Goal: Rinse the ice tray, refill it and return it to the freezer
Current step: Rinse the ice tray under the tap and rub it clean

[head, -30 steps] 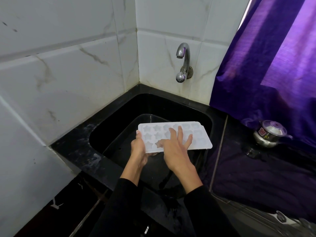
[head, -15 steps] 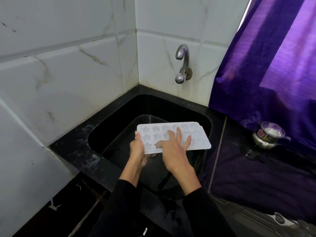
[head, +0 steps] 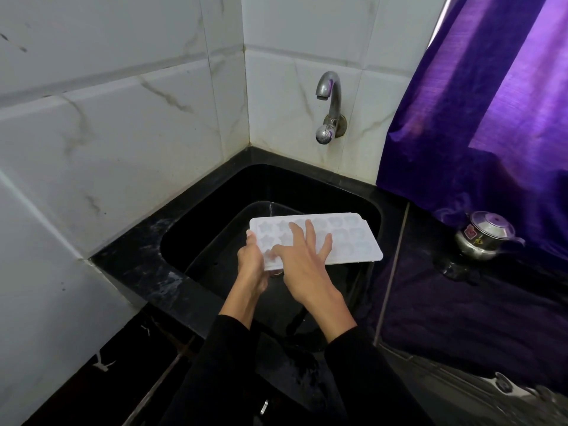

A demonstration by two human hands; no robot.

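Note:
A white ice tray [head: 347,241] with star and heart moulds is held level over the black sink [head: 196,229]. My left hand [head: 252,265] grips its near left end, thumb on the rim. My right hand [head: 302,259] lies flat on top of the tray with fingers spread across the moulds, holding nothing. The chrome tap [head: 329,103] sticks out of the tiled wall above and behind the tray; no water runs from it.
A black tub [head: 233,219] sits inside the sink under the tray. White marble tiles close the left and back. A purple curtain [head: 491,118] hangs at right above a dark counter with a small steel kettle [head: 485,235].
My right hand has slid a little across the tray's top, fingers still spread. The tray and my left hand stay nearly where they were.

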